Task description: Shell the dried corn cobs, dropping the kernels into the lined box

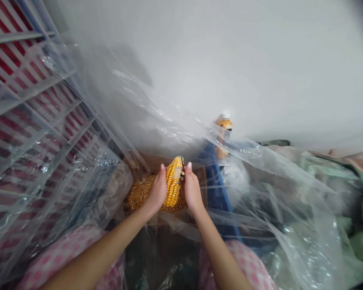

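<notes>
My left hand (159,189) grips a yellow corn cob (173,181) from the lower left, and the cob stands nearly upright. My right hand (192,188) pinches a thin dark tool (182,166), perhaps a small blade, against the cob's upper right side. A pale bare strip shows on the cob there. Below the cob, loose corn kernels (140,194) lie heaped inside a cardboard box (151,161). Both of my sleeves have a pink check pattern, the left one (63,253) and the right one (248,266).
Clear plastic sheeting (269,201) hangs over much of the scene. A wire rack (27,100) with red behind it stands on the left, and a white wall (230,60) rises ahead. Beyond the box are a blue-edged object (216,181), an orange-capped bottle (224,125) and green fabric (329,169).
</notes>
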Available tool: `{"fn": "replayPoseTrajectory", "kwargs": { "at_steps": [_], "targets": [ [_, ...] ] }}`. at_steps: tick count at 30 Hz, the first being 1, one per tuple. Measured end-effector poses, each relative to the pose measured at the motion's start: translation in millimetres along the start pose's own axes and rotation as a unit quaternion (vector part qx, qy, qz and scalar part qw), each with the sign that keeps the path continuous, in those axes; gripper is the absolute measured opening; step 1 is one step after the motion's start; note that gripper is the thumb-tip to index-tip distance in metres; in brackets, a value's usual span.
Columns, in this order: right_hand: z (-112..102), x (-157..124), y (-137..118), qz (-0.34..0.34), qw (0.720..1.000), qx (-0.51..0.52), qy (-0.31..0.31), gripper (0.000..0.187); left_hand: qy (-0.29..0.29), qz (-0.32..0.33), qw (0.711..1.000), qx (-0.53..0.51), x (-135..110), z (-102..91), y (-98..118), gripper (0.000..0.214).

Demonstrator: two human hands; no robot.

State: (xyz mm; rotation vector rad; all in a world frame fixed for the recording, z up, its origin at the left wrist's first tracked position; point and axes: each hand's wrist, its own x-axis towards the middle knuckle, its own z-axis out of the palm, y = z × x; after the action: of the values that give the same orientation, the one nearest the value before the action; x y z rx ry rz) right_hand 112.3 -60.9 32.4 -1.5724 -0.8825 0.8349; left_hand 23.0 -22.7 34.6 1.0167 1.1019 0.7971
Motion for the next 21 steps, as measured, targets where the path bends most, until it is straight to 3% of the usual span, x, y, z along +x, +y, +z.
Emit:
{"fn": "replayPoseTrajectory", "kwargs": {
  "at_steps": [6, 10, 16, 19, 21],
  "targets": [
    [7.6, -4.8, -3.4, -0.033, 0.991, -0.128, 0.013, 0.038, 0.024, 0.05, 0.998, -0.002, 6.3, -4.0, -12.6, 0.052],
    [9.4, -1.7, -0.3, -0.039, 0.995, -0.091, -0.03, 0.038, 0.047, 0.038, 0.998, -0.006, 9.8, -5.3, -16.4, 0.054],
    [-0.2, 1.1, 4.3, -0.022, 0.998, -0.005, -0.051, 0.044, 0.028, -0.06, 0.998, -0.014, 6.0, -3.3, -0.6, 0.059],
    [-3.1, -0.9, 1.1, 0.018, 0.998, 0.029, -0.056, 0.057, 0.028, -0.007, 0.999, 0.016, 4.8, -4.3, 1.9, 0.056],
    [-2.8, -2.1, -1.5, 0.016, 0.999, 0.008, -0.045, 0.055, 0.03, 0.035, 0.998, 0.038, 5.7, -5.6, -0.6, 0.054]
  ]
}}
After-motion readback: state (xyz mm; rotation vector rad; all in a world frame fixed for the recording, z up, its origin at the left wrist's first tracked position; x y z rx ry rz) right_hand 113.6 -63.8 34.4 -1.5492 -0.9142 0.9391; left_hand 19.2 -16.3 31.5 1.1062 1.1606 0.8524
